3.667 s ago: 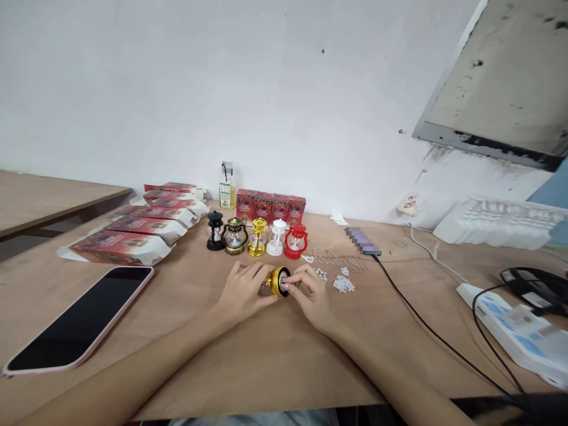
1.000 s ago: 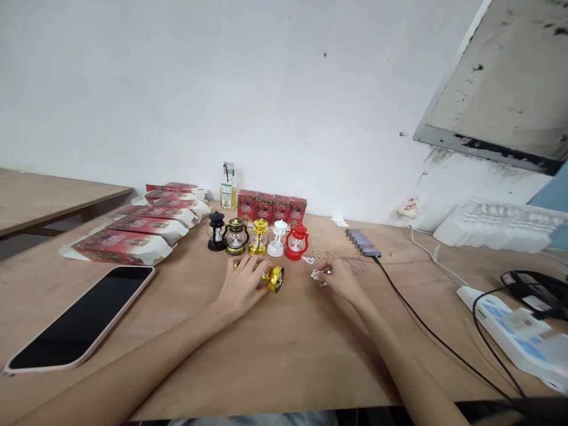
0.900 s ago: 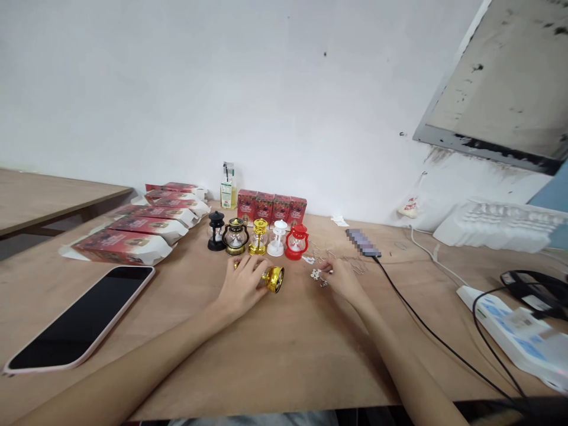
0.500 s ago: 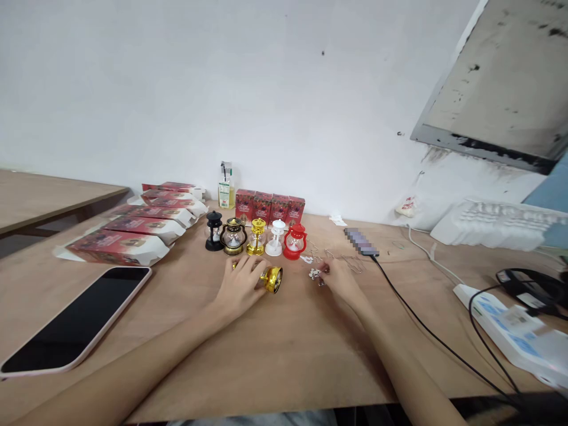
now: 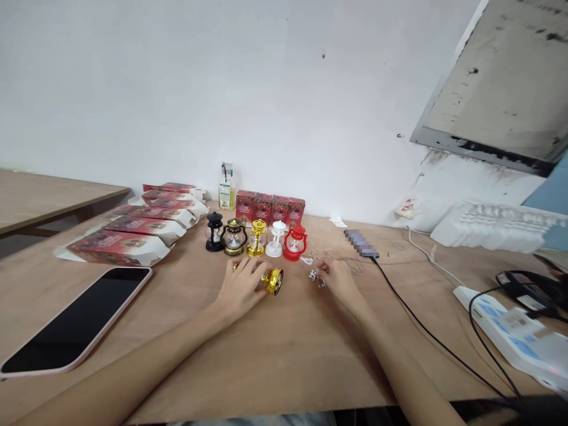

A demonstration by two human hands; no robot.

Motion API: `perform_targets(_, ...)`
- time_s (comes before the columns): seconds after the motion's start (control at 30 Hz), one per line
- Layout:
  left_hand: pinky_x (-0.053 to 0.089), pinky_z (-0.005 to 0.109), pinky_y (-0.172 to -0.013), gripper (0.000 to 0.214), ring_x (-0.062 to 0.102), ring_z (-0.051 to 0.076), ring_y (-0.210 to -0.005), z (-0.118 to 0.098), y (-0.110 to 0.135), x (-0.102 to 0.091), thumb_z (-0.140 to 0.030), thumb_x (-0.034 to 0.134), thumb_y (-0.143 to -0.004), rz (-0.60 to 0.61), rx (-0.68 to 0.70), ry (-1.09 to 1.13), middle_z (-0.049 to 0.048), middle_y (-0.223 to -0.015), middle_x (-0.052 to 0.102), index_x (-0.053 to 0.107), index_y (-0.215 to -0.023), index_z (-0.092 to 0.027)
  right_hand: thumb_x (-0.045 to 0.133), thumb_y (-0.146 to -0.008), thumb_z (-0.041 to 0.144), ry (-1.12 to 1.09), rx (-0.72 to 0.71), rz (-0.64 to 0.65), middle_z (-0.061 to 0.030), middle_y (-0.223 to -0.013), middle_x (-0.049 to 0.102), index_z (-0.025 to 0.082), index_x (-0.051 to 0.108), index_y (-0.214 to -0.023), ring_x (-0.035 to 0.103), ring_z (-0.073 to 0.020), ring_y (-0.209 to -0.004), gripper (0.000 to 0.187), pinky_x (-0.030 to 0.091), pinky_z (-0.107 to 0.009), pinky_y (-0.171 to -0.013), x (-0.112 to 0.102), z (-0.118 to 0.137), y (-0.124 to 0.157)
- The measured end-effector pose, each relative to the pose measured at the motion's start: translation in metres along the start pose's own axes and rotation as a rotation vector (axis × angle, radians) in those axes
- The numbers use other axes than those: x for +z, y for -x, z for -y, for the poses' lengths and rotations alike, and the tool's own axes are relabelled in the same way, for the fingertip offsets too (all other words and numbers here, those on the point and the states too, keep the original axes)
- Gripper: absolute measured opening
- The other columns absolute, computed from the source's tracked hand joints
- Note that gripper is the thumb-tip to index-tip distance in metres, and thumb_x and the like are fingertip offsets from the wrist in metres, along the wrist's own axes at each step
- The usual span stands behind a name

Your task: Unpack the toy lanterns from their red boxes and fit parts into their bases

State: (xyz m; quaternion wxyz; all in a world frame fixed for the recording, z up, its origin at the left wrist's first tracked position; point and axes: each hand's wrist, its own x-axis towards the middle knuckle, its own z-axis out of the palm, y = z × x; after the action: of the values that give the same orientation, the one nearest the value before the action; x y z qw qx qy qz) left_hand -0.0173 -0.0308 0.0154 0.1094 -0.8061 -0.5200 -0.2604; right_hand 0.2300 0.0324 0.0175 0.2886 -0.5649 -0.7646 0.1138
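My left hand [image 5: 242,283] is closed around a gold lantern [image 5: 274,281] lying on its side, its round base pointing right. My right hand [image 5: 336,277] has its fingertips pinched at a small pile of white and silvery pieces [image 5: 316,277] on the table; whether a piece is between the fingers I cannot tell. Behind the hands stand small lanterns in a row: a black one [image 5: 215,232], a bronze one [image 5: 234,238], a gold upright one [image 5: 257,239], a white one [image 5: 276,239] and a red one [image 5: 295,243]. Thin wire handles [image 5: 352,264] lie past my right hand.
Flattened red boxes [image 5: 118,247] and a large phone [image 5: 77,319] lie on the left. Standing red boxes [image 5: 270,208] and a bottle [image 5: 226,194] are by the wall. A cabled phone [image 5: 360,244], a power strip [image 5: 510,331] and white packing [image 5: 483,228] are on the right.
My right hand has shifted slightly at the small pile, its fingers drawn closer together. The left hand and the gold lantern have stayed almost still.
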Motion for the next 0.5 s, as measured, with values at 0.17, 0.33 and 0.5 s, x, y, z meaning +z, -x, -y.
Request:
perform_targets(0.17, 0.028, 0.038, -0.082, 0.03, 0.052, 0.023, -0.102, -0.001, 0.0, -0.001, -0.011, 0.054, -0.072, 0.004, 0.001, -0.005, 0.0034, -0.108, 0.062, 0.052, -0.1, -0.023, 0.055, -0.072, 0.008, -0.028, 0.035, 0.03, -0.0034, -0.064, 0.067, 0.017, 0.063, -0.065, 0.057, -0.0134, -0.058, 0.014, 0.037, -0.023, -0.058, -0.001, -0.001, 0.001)
perform_targets(0.33, 0.028, 0.038, -0.082, 0.03, 0.052, 0.022, -0.101, -0.001, 0.0, 0.0, -0.011, 0.054, -0.072, 0.001, 0.003, -0.007, 0.0032, -0.107, 0.061, 0.052, -0.1, -0.023, 0.057, -0.069, 0.009, -0.127, 0.073, 0.034, -0.0024, -0.06, 0.063, 0.017, 0.061, -0.061, 0.054, -0.0137, -0.058, 0.013, 0.037, -0.024, -0.061, 0.0, 0.0, 0.0)
perform_targets(0.5, 0.028, 0.038, -0.082, 0.031, 0.052, 0.023, -0.102, 0.0, 0.001, 0.0, -0.011, 0.055, -0.071, 0.0, 0.001, -0.001, 0.0034, -0.108, 0.061, 0.052, -0.099, -0.023, 0.047, -0.081, 0.036, -0.425, 0.091, 0.081, -0.0042, -0.07, 0.061, 0.017, 0.054, -0.069, 0.055, -0.0139, -0.062, 0.024, 0.042, -0.026, -0.06, -0.005, 0.013, 0.001)
